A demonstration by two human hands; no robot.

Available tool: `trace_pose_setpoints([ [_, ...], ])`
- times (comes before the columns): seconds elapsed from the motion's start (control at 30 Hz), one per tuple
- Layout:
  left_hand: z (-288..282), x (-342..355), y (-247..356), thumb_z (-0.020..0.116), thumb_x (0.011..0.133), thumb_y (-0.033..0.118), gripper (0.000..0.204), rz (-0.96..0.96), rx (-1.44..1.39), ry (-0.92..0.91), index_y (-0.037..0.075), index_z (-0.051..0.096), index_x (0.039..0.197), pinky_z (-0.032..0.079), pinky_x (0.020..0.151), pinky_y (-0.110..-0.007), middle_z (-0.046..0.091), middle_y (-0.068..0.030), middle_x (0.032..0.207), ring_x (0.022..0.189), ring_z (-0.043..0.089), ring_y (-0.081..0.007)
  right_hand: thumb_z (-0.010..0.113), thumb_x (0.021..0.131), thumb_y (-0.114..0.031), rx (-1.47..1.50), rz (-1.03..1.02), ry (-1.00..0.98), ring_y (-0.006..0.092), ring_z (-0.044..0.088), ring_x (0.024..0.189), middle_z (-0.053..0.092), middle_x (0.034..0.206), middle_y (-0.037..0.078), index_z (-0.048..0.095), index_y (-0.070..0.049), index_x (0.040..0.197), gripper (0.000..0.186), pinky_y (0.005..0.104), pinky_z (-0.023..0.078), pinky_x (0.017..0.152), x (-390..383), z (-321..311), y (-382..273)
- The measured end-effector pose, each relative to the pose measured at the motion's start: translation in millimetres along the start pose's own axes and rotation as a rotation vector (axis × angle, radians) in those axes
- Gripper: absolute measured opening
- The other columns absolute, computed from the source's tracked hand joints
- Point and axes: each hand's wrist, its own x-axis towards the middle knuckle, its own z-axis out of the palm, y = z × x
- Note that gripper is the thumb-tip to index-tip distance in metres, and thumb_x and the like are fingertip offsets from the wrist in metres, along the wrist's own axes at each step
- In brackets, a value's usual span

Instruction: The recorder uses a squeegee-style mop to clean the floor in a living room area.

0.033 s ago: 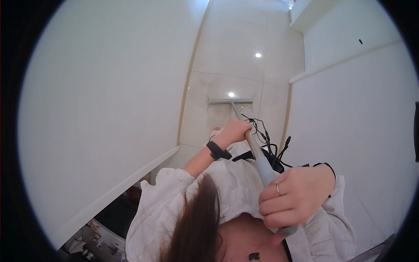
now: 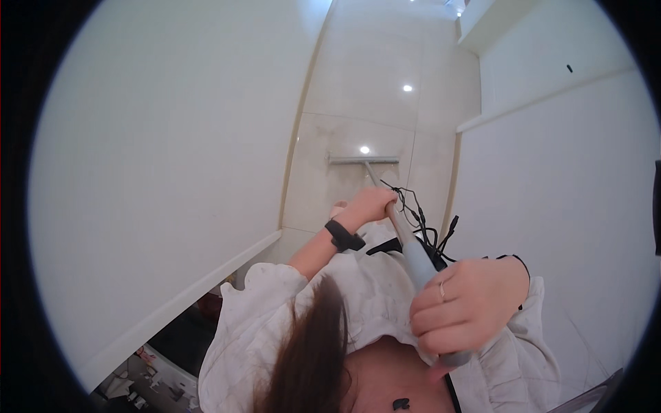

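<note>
A long-handled flat mop [image 2: 403,230] runs from near my chest down to the floor. Its narrow grey head [image 2: 363,160] lies crosswise on the glossy tiles. My left hand [image 2: 370,206], with a black band at the wrist, is wrapped round the metal pole partway down. Higher up, my right hand [image 2: 468,306], wearing a ring, grips the thick grey end of the handle, whose rounded tip shows below the fingers. Part of my foot [image 2: 338,209] appears beyond the left forearm.
Pale tiles [image 2: 361,89] stretch ahead as a narrow passage. A white wall [image 2: 172,138] borders it on the left, another [image 2: 544,186] on the right. Black cables [image 2: 430,234] dangle beside the pole. At the lower left, a cluttered grey surface [image 2: 162,396] is partly visible.
My right hand and the handle's upper end have shifted very slightly to the right. The mop head stays in the same spot.
</note>
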Motion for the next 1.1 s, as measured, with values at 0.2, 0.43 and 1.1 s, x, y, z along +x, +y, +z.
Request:
trace_pose_setpoints([
  [0.2, 37.1, 22.0, 13.3, 0.064, 0.068, 0.015, 0.012, 0.034, 0.113, 0.027, 0.015, 0.063, 0.08, 0.048, 0.061, -0.039, 0.063, -0.0046, 0.075, 0.074, 0.063, -0.0266, 0.07, 0.08, -0.022, -0.128, -0.04, 0.007, 0.0191, 0.058, 0.066, 0.055, 0.074, 0.004, 0.053, -0.006, 0.074, 0.024, 0.0266, 0.048, 0.056, -63.2, 19.7, -30.0],
  [0.43, 47.3, 145.4, -123.6, 0.066, 0.068, 0.018, 0.011, 0.028, 0.148, 0.141, 0.016, 0.062, 0.078, 0.047, 0.059, -0.04, 0.063, -0.004, 0.075, 0.073, 0.062, -0.0275, 0.069, 0.079, -0.012, -0.144, 0.198, 0.083, 0.0245, 0.058, 0.07, 0.054, 0.074, 0.006, 0.051, -0.003, 0.075, 0.02, 0.0333, 0.05, 0.063, -93.0, -22.2, 109.7],
  [1.1, -52.6, 114.9, -189.0, 0.059, 0.074, 0.012, 0.011, -0.001, -0.007, 0.336, 0.014, 0.062, 0.085, 0.048, 0.065, -0.038, 0.064, -0.006, 0.084, 0.079, 0.062, -0.0294, 0.067, 0.072, -0.007, -0.152, 0.216, 0.216, 0.0252, 0.049, 0.067, 0.047, 0.068, 0.006, 0.047, -0.006, 0.073, 0.02, 0.0346, 0.043, 0.068, 35.4, -19.4, 147.8],
])
